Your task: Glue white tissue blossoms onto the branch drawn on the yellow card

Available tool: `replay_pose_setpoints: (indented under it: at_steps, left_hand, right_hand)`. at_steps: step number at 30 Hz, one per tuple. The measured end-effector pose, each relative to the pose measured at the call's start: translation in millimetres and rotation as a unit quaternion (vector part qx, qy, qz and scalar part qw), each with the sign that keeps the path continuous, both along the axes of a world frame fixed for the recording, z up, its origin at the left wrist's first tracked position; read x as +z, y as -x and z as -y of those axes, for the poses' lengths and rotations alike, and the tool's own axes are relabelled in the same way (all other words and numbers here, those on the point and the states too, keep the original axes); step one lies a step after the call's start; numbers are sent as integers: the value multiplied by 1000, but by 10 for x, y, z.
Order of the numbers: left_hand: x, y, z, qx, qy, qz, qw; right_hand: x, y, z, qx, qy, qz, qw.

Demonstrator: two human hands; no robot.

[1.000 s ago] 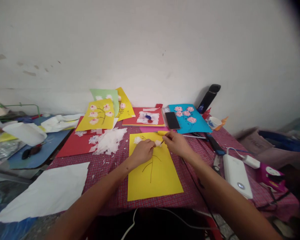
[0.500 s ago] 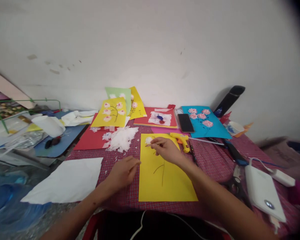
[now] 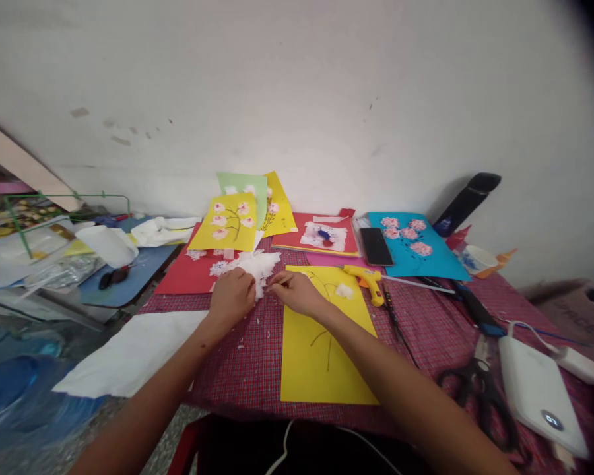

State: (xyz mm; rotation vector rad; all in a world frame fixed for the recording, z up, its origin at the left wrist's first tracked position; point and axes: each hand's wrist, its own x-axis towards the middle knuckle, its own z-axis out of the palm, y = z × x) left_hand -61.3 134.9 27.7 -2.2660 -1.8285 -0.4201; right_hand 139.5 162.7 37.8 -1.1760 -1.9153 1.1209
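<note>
My left hand [image 3: 232,297] has its fingers curled together at the front edge of a pile of torn white tissue paper [image 3: 262,265]; its fingertips are partly hidden, so what they pinch is unclear. My right hand [image 3: 299,295] grips a thin light-brown stick [image 3: 286,280], close beside the left hand and over the upper left edge of a yellow paper sheet [image 3: 304,379]. Drawn on that sheet is a branch with thin curved lines. A white tissue tuft [image 3: 344,290] lies near its upper right.
A yellow glue gun [image 3: 371,282] lies right of the sheet, below a phone [image 3: 376,246]. Black scissors [image 3: 480,382] and a white power bank [image 3: 542,392] are at right. Finished flower cards [image 3: 228,221] stand behind; white paper [image 3: 133,353] lies at left.
Both hands have moved to the tissue pile, the right one leftward off the white tuft, still with the stick. My left hand has moved up and away from the sheet's left edge.
</note>
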Motion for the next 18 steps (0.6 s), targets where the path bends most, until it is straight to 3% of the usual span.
replay_pose_setpoints:
  at_steps: [6, 10, 18]
  left_hand:
    - [-2, 110, 40, -14, 3, 112, 994]
    - [14, 108, 114, -28, 11, 137, 990]
    - [102, -33, 239, -74, 38, -16, 996]
  right_hand:
    - [-19, -225, 49, -24, 39, -59, 997]
    - [-10, -225, 100, -24, 55, -77, 995]
    - [9, -197, 169, -22, 31, -77, 996]
